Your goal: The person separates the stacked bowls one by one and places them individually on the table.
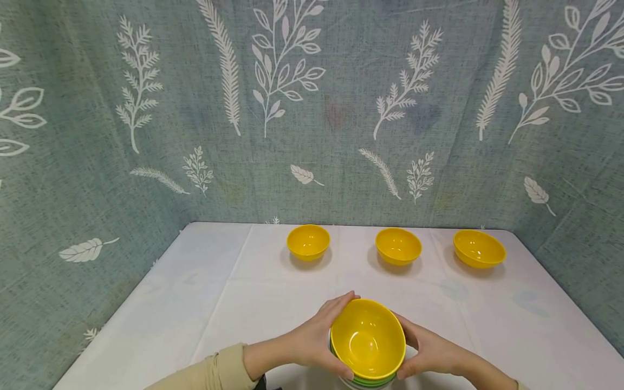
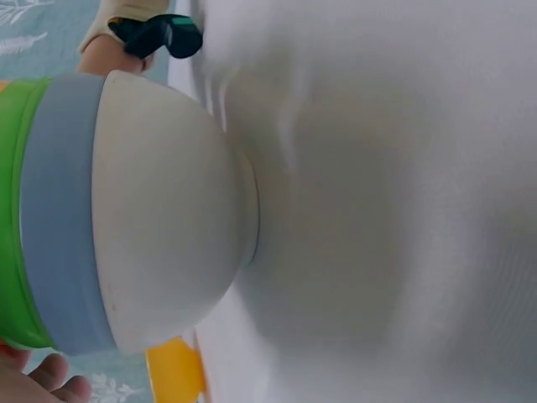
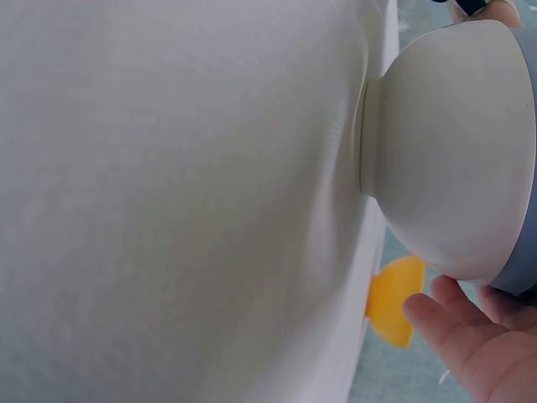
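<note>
Between my two hands stands a stack of nested bowls at the front of the table. A glossy yellow bowl (image 1: 368,338) is uppermost, its inside facing up. Below it the left wrist view shows a green bowl (image 2: 21,227), a grey-blue bowl (image 2: 60,210) and a white bowl (image 2: 164,210) at the bottom, its foot right at the cloth. My left hand (image 1: 317,341) grips the stack's left side, thumb at the near rim and fingers toward the far side. From the right, my right hand (image 1: 434,349) holds it, thumb near the front; its fingertips (image 3: 445,290) meet the white bowl's rim.
Along the back edge of the white-covered table (image 1: 234,314) sit three separate yellow bowls: a left one (image 1: 309,242), a middle one (image 1: 398,246) and a right one (image 1: 479,249). A leaf-patterned green-grey curtain (image 1: 336,162) surrounds the table behind and at the sides.
</note>
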Demonstrator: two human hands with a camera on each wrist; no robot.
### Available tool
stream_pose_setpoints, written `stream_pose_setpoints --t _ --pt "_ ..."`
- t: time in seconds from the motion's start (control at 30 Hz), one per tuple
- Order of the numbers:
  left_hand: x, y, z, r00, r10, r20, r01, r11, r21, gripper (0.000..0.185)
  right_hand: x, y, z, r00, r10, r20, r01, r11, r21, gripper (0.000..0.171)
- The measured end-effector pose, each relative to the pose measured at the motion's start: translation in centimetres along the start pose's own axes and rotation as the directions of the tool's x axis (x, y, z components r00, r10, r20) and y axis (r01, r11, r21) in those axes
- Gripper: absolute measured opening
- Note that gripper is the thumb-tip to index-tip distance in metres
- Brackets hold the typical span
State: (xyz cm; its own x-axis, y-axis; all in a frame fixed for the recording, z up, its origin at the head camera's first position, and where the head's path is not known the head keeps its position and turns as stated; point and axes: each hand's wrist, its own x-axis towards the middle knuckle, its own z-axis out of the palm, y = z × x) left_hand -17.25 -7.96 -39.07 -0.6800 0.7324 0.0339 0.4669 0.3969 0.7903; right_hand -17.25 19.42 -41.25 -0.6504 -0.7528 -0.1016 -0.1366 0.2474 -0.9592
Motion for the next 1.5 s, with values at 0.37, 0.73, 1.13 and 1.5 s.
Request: stream_pose_setpoints --t 0.37,0.73,1.13,1.5 --pt "0.0 0.7 -0.1 0.997 0.007 -0.07 -0.01 0.999 -0.034 0.11 0.1 -0.1 -0.2 0.998 0.057 -0.019 -0.057 0.998 -0.005 0.093" --pt "-0.1 1.8 -1.2 0.993 0.037 -0.116 -0.045 0.997 -0.07 0.106 -0.1 0.1 -0.3 0.999 0.031 -0.009 -0.03 0.999 0.024 0.092" --pt "-0.6 1.5 -1.9 0.977 0.052 -0.208 -0.071 0.994 -0.082 0.105 0.0 0.5 -0.1 0.999 -0.041 0.007 0.041 0.999 0.009 0.094" --pt "-1.6 1.4 -3.2 0.954 0.061 -0.294 -0.091 0.992 -0.09 0.106 0.1 0.6 -0.1 0.997 -0.069 0.023 0.069 0.997 0.029 0.096"
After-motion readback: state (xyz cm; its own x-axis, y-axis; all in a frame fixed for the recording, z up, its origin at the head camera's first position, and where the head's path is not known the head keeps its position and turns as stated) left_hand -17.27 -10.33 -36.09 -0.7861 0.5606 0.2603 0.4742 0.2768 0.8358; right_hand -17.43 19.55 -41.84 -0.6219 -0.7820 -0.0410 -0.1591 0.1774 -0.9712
